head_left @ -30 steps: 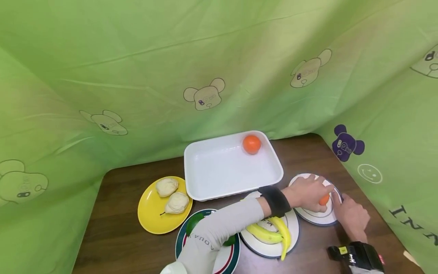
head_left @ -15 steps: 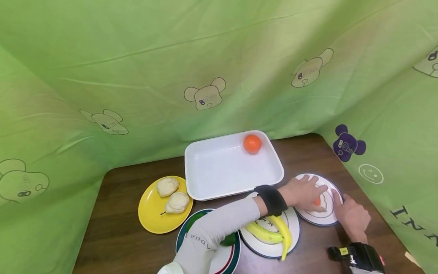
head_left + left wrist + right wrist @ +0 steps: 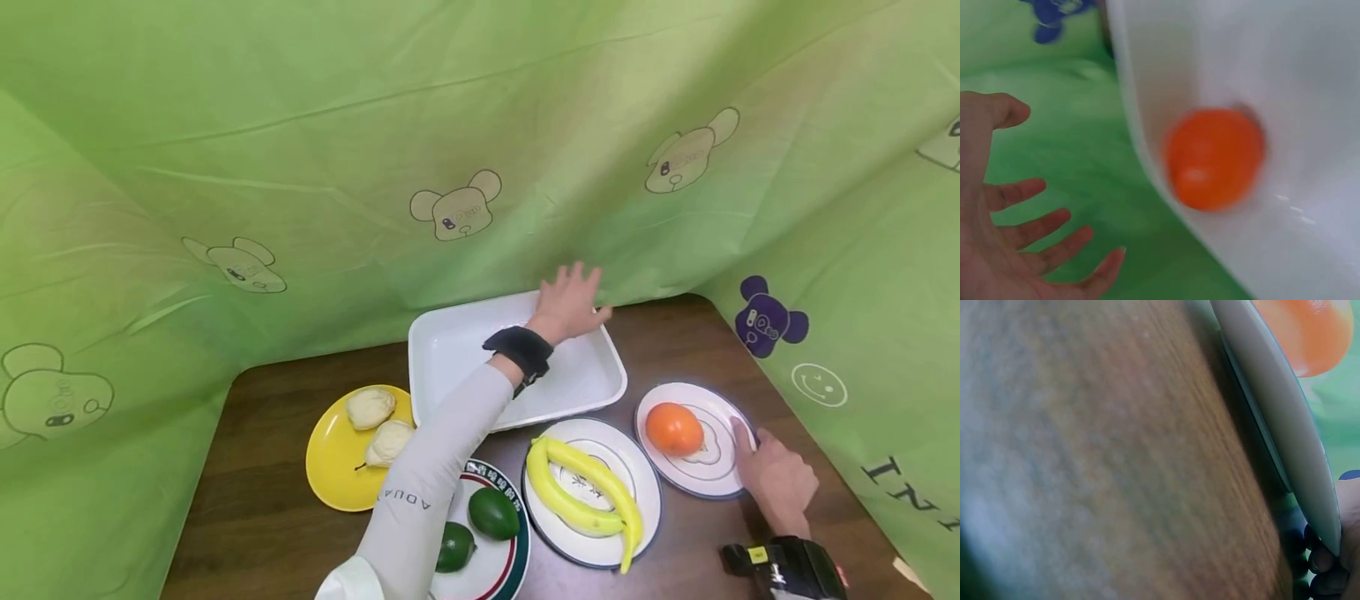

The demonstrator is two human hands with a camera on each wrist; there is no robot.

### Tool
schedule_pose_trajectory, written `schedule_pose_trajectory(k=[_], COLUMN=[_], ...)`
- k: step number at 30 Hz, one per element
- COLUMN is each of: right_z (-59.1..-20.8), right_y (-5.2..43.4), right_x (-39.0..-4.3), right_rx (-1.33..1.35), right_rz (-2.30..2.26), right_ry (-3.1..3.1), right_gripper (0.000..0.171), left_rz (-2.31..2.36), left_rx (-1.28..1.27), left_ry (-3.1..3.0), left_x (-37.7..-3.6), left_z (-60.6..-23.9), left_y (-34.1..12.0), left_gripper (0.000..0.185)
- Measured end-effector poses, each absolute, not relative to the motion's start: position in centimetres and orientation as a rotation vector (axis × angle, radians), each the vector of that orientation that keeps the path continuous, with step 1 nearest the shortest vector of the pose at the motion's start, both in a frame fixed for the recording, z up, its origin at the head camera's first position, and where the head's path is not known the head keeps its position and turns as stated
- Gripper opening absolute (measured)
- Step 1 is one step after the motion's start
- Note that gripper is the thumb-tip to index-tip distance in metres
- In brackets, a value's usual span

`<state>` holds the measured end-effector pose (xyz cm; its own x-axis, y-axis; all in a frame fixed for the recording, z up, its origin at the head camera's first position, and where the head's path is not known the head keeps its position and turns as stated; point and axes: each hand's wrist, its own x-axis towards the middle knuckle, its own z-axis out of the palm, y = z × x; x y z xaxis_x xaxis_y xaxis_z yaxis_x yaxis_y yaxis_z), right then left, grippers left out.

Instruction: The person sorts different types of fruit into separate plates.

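Observation:
My left hand (image 3: pixel 570 300) hovers with spread fingers over the far right corner of the white tray (image 3: pixel 465 367), holding nothing. In the left wrist view the left hand (image 3: pixel 1004 250) is open beside the tray's wall (image 3: pixel 1147 112), and an orange (image 3: pixel 1213 159) lies inside that corner. A second orange (image 3: pixel 675 427) sits on a white plate (image 3: pixel 712 477) at the right. My right hand (image 3: pixel 776 475) pinches that plate's near rim, thumb on top. The right wrist view shows the plate's rim (image 3: pixel 1272 419) on edge with fingers (image 3: pixel 1325 575) curled under it.
Two bananas (image 3: pixel 577 492) lie on a white plate (image 3: pixel 648 487) in front of the tray. Two avocados (image 3: pixel 493 512) sit on a red-rimmed plate (image 3: pixel 513 558), and two pale pears (image 3: pixel 369 407) on a yellow plate (image 3: pixel 330 479). Green cloth (image 3: pixel 300 167) walls in the brown table (image 3: pixel 255 517).
My left hand has let go of the orange on the right plate and swung up and left to the tray's far corner. The right hand keeps its hold on the plate.

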<state>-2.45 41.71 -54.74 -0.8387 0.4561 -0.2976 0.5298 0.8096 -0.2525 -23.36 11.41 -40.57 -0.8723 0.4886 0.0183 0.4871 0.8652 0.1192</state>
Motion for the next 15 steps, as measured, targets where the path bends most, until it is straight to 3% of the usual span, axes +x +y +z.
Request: schedule_pose_trajectory(k=[5,15], right_z=[-54.9,-55.0], right_y=[41.9,41.4], right_x=[-2.3,-2.3], right_rx=[0.77,0.816], right_rz=[-0.485,-0.466], right_ry=[2.772,2.773], right_gripper=[0.097,0.097], left_rz=[0.206,0.125], left_rx=[0.687,0.836], left_ry=[2.984,2.852], left_x=[-24.7,-26.0], left_z=[-43.6,-47.2], left_y=[9.4,8.6], left_gripper=[0.056,0.043])
